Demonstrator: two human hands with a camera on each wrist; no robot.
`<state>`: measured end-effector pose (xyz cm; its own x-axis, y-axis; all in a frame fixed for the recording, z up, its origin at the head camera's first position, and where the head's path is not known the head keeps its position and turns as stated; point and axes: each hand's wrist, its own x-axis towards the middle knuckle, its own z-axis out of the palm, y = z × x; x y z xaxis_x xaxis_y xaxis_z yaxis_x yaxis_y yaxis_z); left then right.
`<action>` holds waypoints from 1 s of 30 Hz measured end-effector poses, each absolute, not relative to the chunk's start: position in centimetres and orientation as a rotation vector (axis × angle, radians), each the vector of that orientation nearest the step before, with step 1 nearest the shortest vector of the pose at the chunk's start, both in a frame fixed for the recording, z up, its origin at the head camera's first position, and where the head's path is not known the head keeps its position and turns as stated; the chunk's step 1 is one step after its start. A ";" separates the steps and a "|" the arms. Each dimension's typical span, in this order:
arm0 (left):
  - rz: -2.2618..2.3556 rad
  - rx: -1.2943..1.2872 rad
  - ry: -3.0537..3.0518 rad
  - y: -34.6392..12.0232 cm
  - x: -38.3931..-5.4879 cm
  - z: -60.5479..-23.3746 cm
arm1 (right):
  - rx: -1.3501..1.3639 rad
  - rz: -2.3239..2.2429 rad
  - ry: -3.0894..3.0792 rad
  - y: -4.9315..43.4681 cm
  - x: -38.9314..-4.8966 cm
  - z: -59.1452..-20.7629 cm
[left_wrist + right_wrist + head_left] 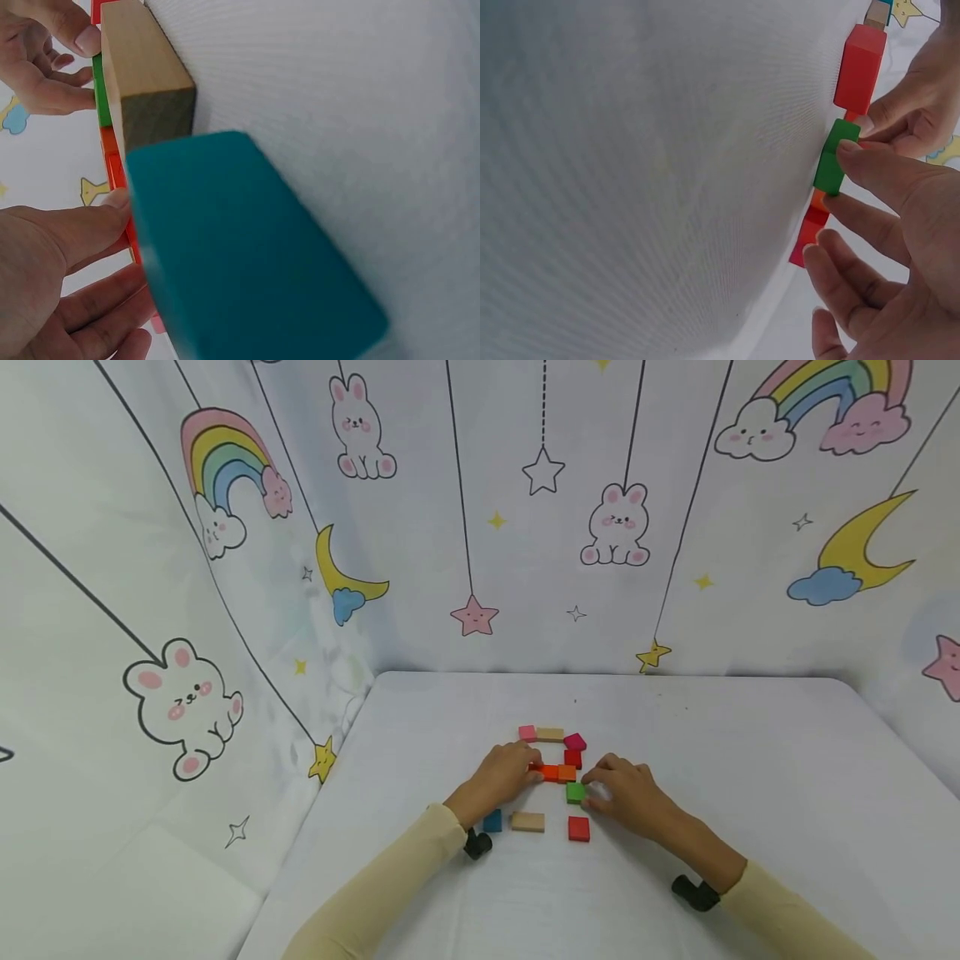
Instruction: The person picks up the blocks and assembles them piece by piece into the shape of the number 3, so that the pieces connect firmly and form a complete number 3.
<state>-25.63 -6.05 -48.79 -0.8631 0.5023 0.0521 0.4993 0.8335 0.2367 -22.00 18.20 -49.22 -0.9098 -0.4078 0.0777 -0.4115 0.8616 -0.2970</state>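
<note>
In the head view my left hand (510, 772) is at the left end of a short row of orange blocks. Its thumb and fingers pinch an orange-red block (550, 772), and an orange block (567, 773) adjoins it on the right. My right hand (628, 793) comes from the right and pinches a green block (575, 792) just below that row. The right wrist view has the thumb on one end of the green block (835, 159) and the index fingertip at the other end.
Above the row lie a pink block (528, 733), a wooden block (551, 735), a magenta block (575, 742) and a red block (573, 758). Nearer are a blue block (492, 821), another wooden block (528, 822) and a red block (579, 828). A white cloth (750, 760) covers the table.
</note>
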 end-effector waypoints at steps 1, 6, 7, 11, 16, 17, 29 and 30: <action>0.384 0.820 2.997 -6.0 -25.7 -48.8 | 0.667 0.489 -3.016 18.2 -22.0 -49.2; 0.374 0.828 2.997 -6.1 -25.8 -48.9 | 0.667 0.485 -3.002 18.2 -22.0 -49.2; 0.373 0.827 2.997 -6.1 -25.8 -49.0 | 0.668 0.485 -3.001 18.2 -22.0 -49.2; 0.365 0.821 2.997 -6.0 -25.7 -49.0 | 0.669 0.487 -2.997 18.1 -21.9 -49.2; 0.356 0.817 2.993 -6.0 -25.7 -49.0 | 0.660 0.500 -2.998 18.0 -21.8 -49.1; 0.354 0.816 2.992 -6.0 -25.7 -49.0 | 0.660 0.501 -2.998 18.0 -21.8 -49.1; 0.363 0.803 2.982 -6.1 -25.7 -48.9 | 0.658 0.488 -3.008 18.0 -21.9 -48.9; 0.365 0.802 2.983 -6.0 -25.7 -48.9 | 0.662 0.482 -3.004 18.0 -21.9 -48.8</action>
